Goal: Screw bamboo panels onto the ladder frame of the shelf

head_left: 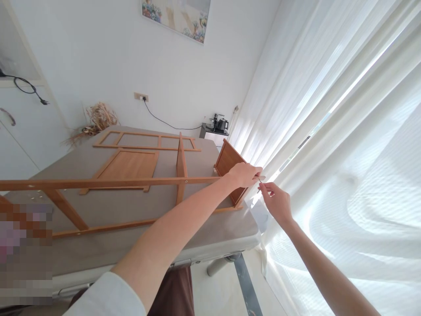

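Note:
A wooden frame (164, 181) stands on edge across the table, with a slatless upper rail, a lower rail and crosspieces between them. My left hand (244, 174) is closed over the right end of its upper rail, beside a wooden end panel (230, 159). Just to the right, my right hand (276, 202) is closed in a pinch on a thin rod (259, 180), which points up toward my left fingertips. Whether the rod is a screw or a hex key is too small to tell. My left hand and forearm hide part of the rail and the panel.
Behind the frame, a flat wooden panel (130, 167) and a ladder-like wooden frame (148, 140) lie on the table (204, 237). White curtains (329, 131) hang close on the right. A kettle (222, 125) stands on a small cabinet at the back. Dried plants (100, 115) lie at the far left.

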### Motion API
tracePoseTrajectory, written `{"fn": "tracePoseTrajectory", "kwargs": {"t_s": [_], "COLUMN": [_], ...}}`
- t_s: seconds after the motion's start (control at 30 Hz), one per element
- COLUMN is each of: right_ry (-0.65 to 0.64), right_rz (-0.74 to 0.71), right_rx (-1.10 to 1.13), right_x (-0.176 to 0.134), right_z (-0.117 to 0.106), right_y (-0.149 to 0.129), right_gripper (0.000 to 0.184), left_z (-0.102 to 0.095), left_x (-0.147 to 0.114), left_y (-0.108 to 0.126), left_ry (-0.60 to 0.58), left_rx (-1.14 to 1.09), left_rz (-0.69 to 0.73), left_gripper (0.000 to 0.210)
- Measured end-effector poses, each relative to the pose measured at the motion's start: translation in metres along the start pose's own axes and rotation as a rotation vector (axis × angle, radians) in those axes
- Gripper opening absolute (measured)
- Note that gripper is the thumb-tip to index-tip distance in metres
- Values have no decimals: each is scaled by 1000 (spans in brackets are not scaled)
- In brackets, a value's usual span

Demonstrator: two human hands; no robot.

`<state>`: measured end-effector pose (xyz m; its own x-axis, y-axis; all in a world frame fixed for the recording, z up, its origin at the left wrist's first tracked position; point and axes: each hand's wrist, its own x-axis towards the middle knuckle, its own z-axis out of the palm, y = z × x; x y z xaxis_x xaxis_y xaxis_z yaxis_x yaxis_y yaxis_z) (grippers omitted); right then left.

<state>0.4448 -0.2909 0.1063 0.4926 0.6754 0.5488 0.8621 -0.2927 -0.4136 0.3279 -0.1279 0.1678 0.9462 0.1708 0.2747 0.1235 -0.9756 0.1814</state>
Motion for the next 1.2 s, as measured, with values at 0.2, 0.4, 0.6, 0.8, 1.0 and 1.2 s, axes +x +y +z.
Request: {"fn": "tracePoseTrajectory", "kwargs": {"t_s": [0.2,0.4,0.6,0.8,1.0,1.2], "right_ry": [90,104,68,84,134,110], "right_rz": [-368,-552,-729,-742,-805,-890], "right_rx": [-346,-560,-776,-813,-841,-888], "right_x": [5,8,12,14,13,19], "right_z": [-3,-8,-20,-22,-20,-27], "right_y": [13,18,9,6,9,9], "right_gripper": [36,26,27,21,19,24], "left_z": [2,1,2,4,6,3], "left_x": [1,0,1,1,3,1], "left_y": [-1,-1,-1,-2,-3,-1], "left_ry": [10,12,20,15,21,8], "left_rx": [-1,-1,11,1,-13,-20], "left_rz": [31,38,41,25,36,26], "left_gripper": [24,27,24,21,20,20]}}
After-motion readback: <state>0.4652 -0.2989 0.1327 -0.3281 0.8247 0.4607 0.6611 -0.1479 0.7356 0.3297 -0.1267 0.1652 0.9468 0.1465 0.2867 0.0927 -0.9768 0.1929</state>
